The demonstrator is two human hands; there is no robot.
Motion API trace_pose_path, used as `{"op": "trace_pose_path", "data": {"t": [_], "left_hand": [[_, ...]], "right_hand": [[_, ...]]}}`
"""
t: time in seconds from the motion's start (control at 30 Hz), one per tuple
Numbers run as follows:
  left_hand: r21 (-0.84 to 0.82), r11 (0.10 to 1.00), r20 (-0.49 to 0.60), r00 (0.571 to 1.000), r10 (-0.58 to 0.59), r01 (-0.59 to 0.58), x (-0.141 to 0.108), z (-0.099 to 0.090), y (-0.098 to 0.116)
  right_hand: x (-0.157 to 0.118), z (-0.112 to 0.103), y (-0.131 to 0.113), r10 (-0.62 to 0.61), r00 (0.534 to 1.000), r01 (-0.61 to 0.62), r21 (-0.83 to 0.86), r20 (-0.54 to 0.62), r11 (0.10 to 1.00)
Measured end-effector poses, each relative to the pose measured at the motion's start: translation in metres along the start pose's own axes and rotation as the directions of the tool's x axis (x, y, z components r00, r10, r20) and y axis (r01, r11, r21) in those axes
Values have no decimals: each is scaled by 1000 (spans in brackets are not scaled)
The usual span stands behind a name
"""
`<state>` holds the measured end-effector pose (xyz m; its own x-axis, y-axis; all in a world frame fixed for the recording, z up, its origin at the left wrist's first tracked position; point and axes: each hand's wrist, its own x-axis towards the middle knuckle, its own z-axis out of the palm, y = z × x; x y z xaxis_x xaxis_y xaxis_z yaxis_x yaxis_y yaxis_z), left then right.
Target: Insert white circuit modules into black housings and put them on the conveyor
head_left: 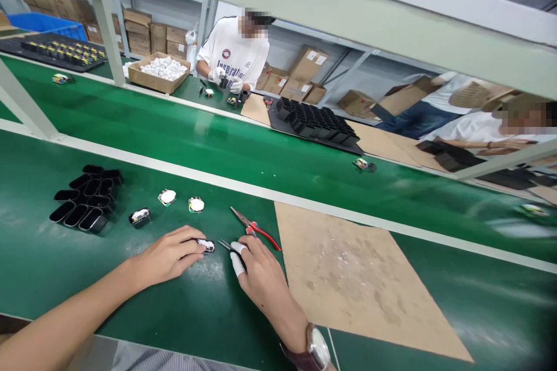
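My left hand (174,252) is closed round a small black plastic case (209,246) on the green bench; something white fills its open top. Just right of it, my right hand (263,275), with white finger cots on two fingers, grips tweezers (224,244), tips apart from the case and pointing toward it. Red-handled needle-nose pliers (252,227) lie beyond that hand. Farther left stands another filled black case (140,217). Two small circuit boards, a left one (167,197) and a right one (196,204), carry round white pads.
Black empty cases (85,200) cluster at the left. A stained cardboard sheet (348,266) lies right of my hand. Past a pale rail (209,182) runs a green conveyor belt (200,133) with scattered boards. Co-workers sit across it, near a box of white parts (148,78).
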<state>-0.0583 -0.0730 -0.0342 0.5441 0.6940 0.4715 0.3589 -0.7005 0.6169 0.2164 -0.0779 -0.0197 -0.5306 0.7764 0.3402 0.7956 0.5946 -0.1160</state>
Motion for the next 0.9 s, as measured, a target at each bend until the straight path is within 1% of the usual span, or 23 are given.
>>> {"op": "trace_pose_path", "data": {"t": [0.07,0.17,0.23,0.27,0.37,0.43,0.5,0.57,0.63,0.67,0.73,0.8,0.83,0.87,0.9], "left_hand": [[-19,1000,6,1000,-7,7,0,2,0],[-37,993,31,994,-107,108,-2,3,0],[-42,987,31,988,-154,155,-3,3,0],[-44,988,28,989,-149,150,-4,3,-1],[-44,997,16,998,-60,61,-2,3,-3],[-31,999,3,1000,-23,23,-1,4,-2],[-2,1000,-6,1000,-18,18,1,3,3],[51,998,-6,999,-36,36,5,0,9],[123,991,-24,999,-43,46,15,-10,14],[161,986,-43,998,-42,48,23,-17,15],[237,969,-75,996,-51,68,47,-37,10],[318,936,-75,988,-134,151,78,-61,-6],[367,902,-79,974,-213,227,94,-73,-19],[423,842,-104,941,-321,334,110,-85,-34],[449,804,-137,919,-370,391,126,-95,-49]], "right_hand": [[6,-6,-6,-26,999,28,114,-19,993],[18,-12,-15,-80,996,84,344,-25,935],[23,-11,-17,-105,994,101,434,-15,895],[26,-10,-18,-111,994,104,451,-11,886],[29,-6,-15,-141,990,126,474,-4,872],[30,-5,-12,-154,988,142,508,-18,849],[30,-4,-9,-125,989,147,554,-76,820],[29,-1,-5,-61,984,146,560,-167,816],[26,2,-1,-26,970,147,493,-243,858],[24,4,2,-28,964,145,437,-263,888],[20,7,8,-52,965,134,313,-256,940],[15,8,14,-59,977,104,215,-202,971],[13,8,17,-55,983,86,179,-173,980],[11,7,20,-46,988,69,151,-148,986],[9,7,23,-37,991,54,131,-132,990]]}}
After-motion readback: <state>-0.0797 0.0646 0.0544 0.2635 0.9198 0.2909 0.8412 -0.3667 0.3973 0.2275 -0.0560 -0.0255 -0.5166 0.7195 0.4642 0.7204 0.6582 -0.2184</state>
